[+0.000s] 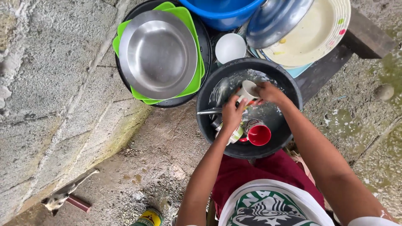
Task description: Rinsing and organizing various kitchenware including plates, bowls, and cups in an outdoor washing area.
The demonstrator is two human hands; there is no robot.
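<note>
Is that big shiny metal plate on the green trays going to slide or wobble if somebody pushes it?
The metal plate would probably stay stiff, since it looks like solid steel. It may slide easily, because its smooth underside rests on the smooth green trays. It is wide and shallow, so it seems unlikely to tip, though it sits a little off-centre on the stack.

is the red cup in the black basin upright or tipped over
Tipped: the red cup lies on its side in the black basin, its open mouth and red inside facing the camera, near the left hand.
</note>
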